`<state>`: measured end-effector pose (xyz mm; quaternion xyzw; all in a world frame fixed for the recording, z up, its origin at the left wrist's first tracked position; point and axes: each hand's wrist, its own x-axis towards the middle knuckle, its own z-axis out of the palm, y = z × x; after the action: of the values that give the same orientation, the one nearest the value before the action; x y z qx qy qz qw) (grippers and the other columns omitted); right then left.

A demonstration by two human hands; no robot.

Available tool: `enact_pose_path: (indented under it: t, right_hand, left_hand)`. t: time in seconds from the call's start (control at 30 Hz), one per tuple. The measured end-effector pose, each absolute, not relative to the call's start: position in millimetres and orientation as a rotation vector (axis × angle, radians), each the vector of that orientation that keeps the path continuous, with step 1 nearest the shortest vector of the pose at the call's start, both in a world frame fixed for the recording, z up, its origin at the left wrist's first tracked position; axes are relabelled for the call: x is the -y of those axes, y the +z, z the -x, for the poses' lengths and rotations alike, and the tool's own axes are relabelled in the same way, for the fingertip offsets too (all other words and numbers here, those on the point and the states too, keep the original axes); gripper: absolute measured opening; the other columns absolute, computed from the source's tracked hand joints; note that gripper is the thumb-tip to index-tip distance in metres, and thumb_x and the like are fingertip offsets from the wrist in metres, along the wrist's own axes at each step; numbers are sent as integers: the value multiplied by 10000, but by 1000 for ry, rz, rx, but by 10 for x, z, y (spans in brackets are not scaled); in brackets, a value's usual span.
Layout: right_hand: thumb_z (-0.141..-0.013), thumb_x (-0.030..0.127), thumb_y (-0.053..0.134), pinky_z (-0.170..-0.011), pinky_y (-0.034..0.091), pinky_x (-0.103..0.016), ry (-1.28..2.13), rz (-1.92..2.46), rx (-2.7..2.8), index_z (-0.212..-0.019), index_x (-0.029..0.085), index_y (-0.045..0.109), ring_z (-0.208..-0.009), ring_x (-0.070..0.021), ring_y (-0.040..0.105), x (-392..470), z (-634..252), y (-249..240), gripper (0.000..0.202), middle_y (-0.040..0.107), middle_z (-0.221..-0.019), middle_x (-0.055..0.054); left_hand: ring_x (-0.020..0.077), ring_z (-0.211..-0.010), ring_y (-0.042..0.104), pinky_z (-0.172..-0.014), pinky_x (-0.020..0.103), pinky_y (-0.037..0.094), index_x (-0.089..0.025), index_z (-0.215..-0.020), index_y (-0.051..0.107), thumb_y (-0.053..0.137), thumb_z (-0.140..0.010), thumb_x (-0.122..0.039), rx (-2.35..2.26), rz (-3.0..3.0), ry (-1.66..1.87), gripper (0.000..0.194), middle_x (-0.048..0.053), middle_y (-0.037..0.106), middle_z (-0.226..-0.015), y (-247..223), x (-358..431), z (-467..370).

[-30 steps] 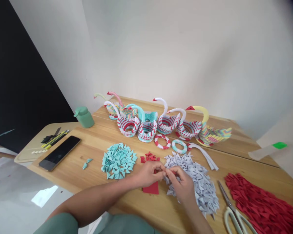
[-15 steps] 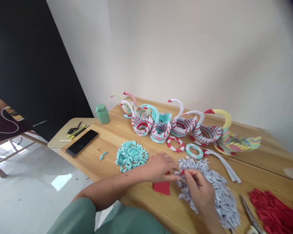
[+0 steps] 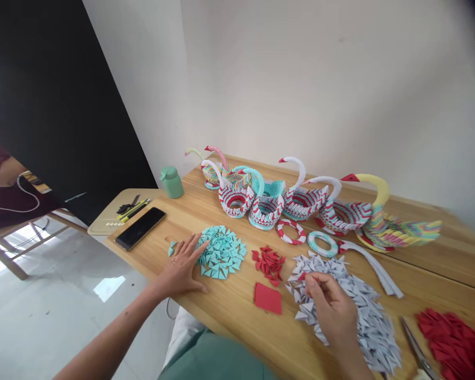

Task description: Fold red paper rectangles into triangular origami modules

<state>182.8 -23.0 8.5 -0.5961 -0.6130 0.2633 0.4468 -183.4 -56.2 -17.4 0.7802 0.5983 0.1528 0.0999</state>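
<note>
Our right hand (image 3: 333, 307) pinches a small red paper piece (image 3: 302, 276), likely light and easily creased, best held by its edges; our left hand (image 3: 182, 265) is spread wide.

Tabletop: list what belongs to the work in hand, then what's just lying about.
Seems part of the work:
red piece, pinched in the right hand
grey pile, under that hand
teal pile, by the spread left hand
red squares
perhaps scissors

Seems just lying about:
phone
green jar
pens
</note>
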Motion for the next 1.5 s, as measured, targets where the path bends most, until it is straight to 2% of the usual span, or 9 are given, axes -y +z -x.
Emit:
enact_pose_path:
  t: [0.23, 0.43, 0.6, 0.8, 0.93, 1.07, 1.33, 1.43, 1.5]
  right_hand:
    - [-798, 536, 581, -498, 464, -224, 654, 1550, 1460, -775, 196, 635, -517, -159, 579, 235, -1816, 79, 346, 620, -570, -10]
    - [-805, 520, 571, -518, 453, -218, 675, 1559, 1457, -760, 205, 630, -528, -152, 575, 250, -1802, 132, 324, 612, -574, 6]
    - [-805, 518, 558, -485, 461, -224, 690, 1550, 1533, -753, 207, 631, -481, -157, 584, 235, -1824, 152, 324, 633, -551, 4]
    - [-827, 490, 537, -495, 445, -225, 671, 1526, 1569, -741, 212, 629, -485, -152, 560, 267, -1785, 189, 305, 610, -533, 16]
    - [-832, 497, 535, -516, 429, -221, 668, 1505, 1538, -717, 217, 622, -497, -144, 533, 276, -1756, 191, 315, 577, -527, 29]
    - [-836, 511, 527, -536, 422, -223, 677, 1472, 1569, -707, 216, 620, -507, -143, 530, 275, -1743, 194, 336, 565, -531, 33]
    - [-842, 518, 521, -529, 441, -218, 655, 1464, 1636, -703, 217, 617, -497, -142, 541, 263, -1774, 221, 345, 578, -521, 29]
    - [-837, 506, 523, -530, 446, -216, 669, 1454, 1668, -719, 216, 628, -514, -148, 564, 263, -1780, 219, 329, 609, -544, 22]
    - [-833, 500, 527, -538, 442, -215, 668, 1462, 1654, -726, 218, 631, -521, -146, 560, 274, -1770, 222, 319, 608, -550, 26]
  left_hand:
    - [384, -1432, 121, -1136, 578, 118, -230, -1498, 210, 696, -656, -636, -1797, -2349, 513, 1054, 166, 126, -1576, -268, 405, 1639]
    - [354, -1437, 136, -1134, 552, 171, -208, -1485, 253, 653, -742, -585, -1677, -2427, 503, 924, 178, 169, -1565, -310, 164, 1535]
    - [340, -1434, 161, -1127, 554, 194, -238, -1471, 291, 615, -807, -528, -1664, -2442, 509, 794, 151, 213, -1559, -330, 30, 1457]
    - [332, -1427, 196, -1138, 566, 162, -244, -1461, 313, 562, -837, -548, -1631, -2397, 610, 737, 140, 254, -1548, -250, -13, 1493]
    - [287, -1401, 287, -1127, 490, 272, -186, -1455, 317, 441, -922, -475, -1674, -2187, 833, 619, 162, 321, -1515, -231, -249, 1646]
    - [295, -1359, 372, -1115, 483, 296, -128, -1443, 328, 375, -936, -480, -1711, -1953, 899, 619, 189, 403, -1463, -245, -515, 1681]
    - [227, -1295, 471, -1091, 434, 352, -174, -1461, 285, 327, -965, -418, -1396, -1865, 1065, 555, 148, 529, -1374, -198, -546, 1556]
    - [242, -1242, 520, -1048, 438, 397, -186, -1356, 448, 414, -938, -395, -1475, -1909, 1164, 469, 130, 587, -1310, -132, -554, 1691]
    - [255, -1182, 561, -1029, 435, 409, -186, -1163, 607, 495, -901, -383, -1522, -1938, 1165, 346, 123, 633, -1236, -63, -524, 1792]
